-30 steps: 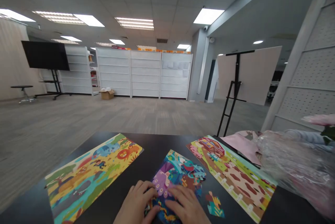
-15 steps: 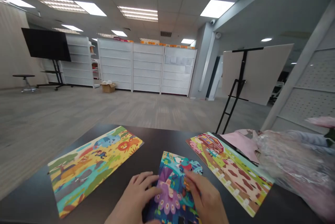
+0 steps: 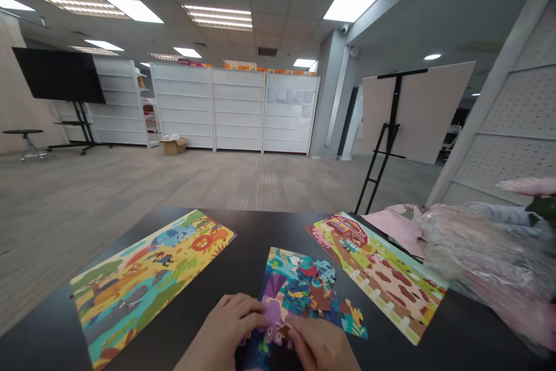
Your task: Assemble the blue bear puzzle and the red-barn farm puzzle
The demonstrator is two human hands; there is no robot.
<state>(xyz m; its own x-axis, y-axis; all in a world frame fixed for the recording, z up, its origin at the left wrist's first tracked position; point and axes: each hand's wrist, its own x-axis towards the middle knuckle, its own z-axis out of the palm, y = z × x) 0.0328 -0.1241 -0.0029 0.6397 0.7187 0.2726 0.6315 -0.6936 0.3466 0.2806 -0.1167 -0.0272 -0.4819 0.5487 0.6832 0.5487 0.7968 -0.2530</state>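
A dark blue jigsaw puzzle [image 3: 299,284] with a purple peacock lies on the black table in front of me, with pieces joined and some overlapping at its right. My left hand [image 3: 232,327] rests on its left edge, fingers bent over the purple part. My right hand [image 3: 319,339] pinches a small piece at the peacock's lower part, thumb and forefinger together. A safari picture board [image 3: 152,278] lies to the left, and a farm picture board [image 3: 384,275] with a cow to the right.
Clear plastic wrapping [image 3: 482,249] and pink material sit at the table's right edge. Beyond the black table [image 3: 247,226] stand an easel with a board [image 3: 417,110], white shelves [image 3: 238,110], a screen [image 3: 58,76] and a cardboard box [image 3: 174,144].
My right hand has moved down and left from the puzzle's upper right to the peacock, uncovering joined pieces at the right. The view has shifted slightly.
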